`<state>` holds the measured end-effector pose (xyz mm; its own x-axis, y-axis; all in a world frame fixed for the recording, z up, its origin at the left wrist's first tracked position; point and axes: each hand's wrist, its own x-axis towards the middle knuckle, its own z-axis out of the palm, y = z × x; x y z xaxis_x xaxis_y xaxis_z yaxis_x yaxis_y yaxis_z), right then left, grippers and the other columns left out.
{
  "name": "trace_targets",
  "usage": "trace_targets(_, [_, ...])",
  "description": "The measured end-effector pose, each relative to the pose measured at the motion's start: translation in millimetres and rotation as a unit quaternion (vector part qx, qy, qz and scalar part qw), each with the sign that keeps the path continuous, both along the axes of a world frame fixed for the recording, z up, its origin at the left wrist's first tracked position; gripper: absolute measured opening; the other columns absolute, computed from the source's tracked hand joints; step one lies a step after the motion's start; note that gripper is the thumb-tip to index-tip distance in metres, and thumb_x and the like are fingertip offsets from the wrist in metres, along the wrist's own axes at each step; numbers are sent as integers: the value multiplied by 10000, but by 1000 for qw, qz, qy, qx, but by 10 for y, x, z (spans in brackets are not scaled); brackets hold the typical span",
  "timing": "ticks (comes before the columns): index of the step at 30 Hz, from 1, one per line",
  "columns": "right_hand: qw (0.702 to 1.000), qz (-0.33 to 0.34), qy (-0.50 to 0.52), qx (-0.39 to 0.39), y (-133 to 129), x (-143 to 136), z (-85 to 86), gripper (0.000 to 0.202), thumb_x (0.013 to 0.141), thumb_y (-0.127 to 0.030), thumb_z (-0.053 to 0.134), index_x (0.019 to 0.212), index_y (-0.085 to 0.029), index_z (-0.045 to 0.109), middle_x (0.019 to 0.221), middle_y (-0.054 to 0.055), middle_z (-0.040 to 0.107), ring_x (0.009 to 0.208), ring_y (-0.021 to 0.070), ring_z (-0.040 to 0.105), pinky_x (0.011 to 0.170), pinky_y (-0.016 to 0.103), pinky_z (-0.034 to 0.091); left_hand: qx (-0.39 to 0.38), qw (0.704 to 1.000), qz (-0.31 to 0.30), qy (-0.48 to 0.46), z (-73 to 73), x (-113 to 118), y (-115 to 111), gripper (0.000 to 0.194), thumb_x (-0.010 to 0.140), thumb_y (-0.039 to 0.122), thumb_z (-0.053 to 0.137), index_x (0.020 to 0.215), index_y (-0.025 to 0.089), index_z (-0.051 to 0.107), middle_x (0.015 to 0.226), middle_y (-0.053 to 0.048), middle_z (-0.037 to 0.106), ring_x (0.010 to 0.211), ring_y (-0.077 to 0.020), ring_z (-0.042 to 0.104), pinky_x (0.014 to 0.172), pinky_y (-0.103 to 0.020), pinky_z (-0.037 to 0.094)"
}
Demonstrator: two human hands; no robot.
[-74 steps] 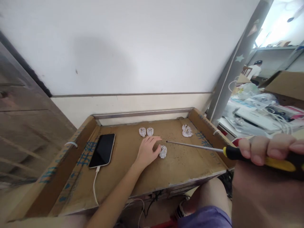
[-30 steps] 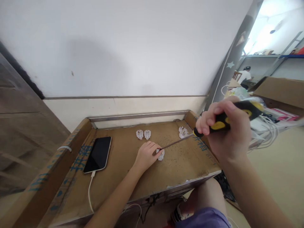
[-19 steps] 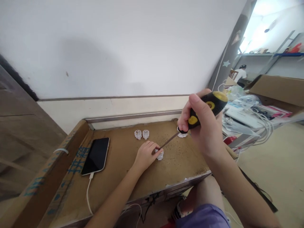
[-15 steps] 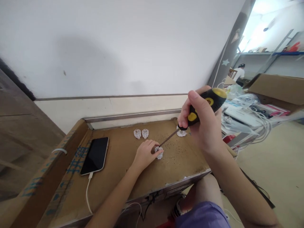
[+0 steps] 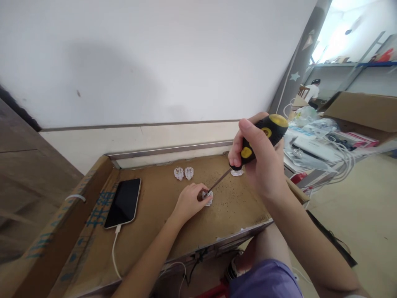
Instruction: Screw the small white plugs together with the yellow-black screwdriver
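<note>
My left hand (image 5: 191, 200) pinches a small clear-white plug piece (image 5: 209, 199) against the cardboard surface (image 5: 167, 203). Wrapped round the black and yellow handle of a screwdriver (image 5: 221, 179) is my right hand (image 5: 260, 159). The screwdriver slants down to the left, and its tip meets the plug piece beside my left fingertips; the exact contact point is too small to make out. Two similar plug pieces (image 5: 178, 173) with metal pins stand side by side behind my left hand. Another one (image 5: 237, 172) lies further right, partly hidden by my right hand and the handle.
A phone (image 5: 123, 203) with a white cable lies at the left. Raised cardboard (image 5: 65, 219) edges the left side, and a wall rises behind. At the right, a side table holds plastic bags (image 5: 322, 127), cables and an open box (image 5: 366, 111). A person (image 5: 312, 92) sits far back.
My right hand and the screwdriver handle have shifted slightly left, with the tip still at the plug piece. My left hand keeps its hold. The whole view has shifted a little.
</note>
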<state>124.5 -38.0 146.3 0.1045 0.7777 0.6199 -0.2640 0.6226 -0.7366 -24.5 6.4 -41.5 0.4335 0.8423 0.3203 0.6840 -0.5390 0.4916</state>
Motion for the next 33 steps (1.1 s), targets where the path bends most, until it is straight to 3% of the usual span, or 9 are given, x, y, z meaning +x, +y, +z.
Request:
trace_targets(14, [999,5,-14,-30,31,-30,-80,271,785,-376,656,685,-196,480,517,-73,474,379,58,453,368,196,348,45,999,-27,8,-33,5,-2,45,810,238,566,824,204,592,819,-5,637,804,-182,559,743,-302,417])
trace_targets(19, [998,-46,-22,-36,68,-59,-73,294,756,-438,670,733,-216,480,595,-66,482,389,54,453,381,213,354,59,998,-22,2,-32,7,3,65,794,258,581,830,205,592,845,-7,639,819,-187,562,749,-308,431])
trace_targets(23, [995,-87,-53,15,140,-39,-122,282,808,-507,576,872,-247,488,679,-52,458,452,61,473,436,221,406,51,998,-25,2,-36,3,3,108,780,297,607,844,212,589,862,-12,636,837,-191,566,754,-311,437])
trace_targets(26, [986,-71,-134,63,173,70,-135,279,912,-462,402,1142,-303,413,740,-37,448,538,82,480,525,232,438,41,999,-23,1,-40,0,2,125,784,317,608,850,214,584,874,-10,633,844,-191,562,757,-314,434])
trace_targets(29, [935,-117,-310,122,186,236,-8,393,935,-370,377,1311,-295,291,817,-17,489,587,100,457,594,256,422,40,999,-21,4,-41,1,-1,128,785,325,603,843,214,579,871,-8,630,846,-190,560,752,-312,431])
trace_targets(33, [798,-207,-550,133,204,383,315,297,865,-402,528,1099,-219,527,739,-13,546,560,108,438,562,263,330,41,999,-10,13,-34,3,-13,152,781,338,598,854,209,564,874,-8,633,847,-192,572,759,-314,430])
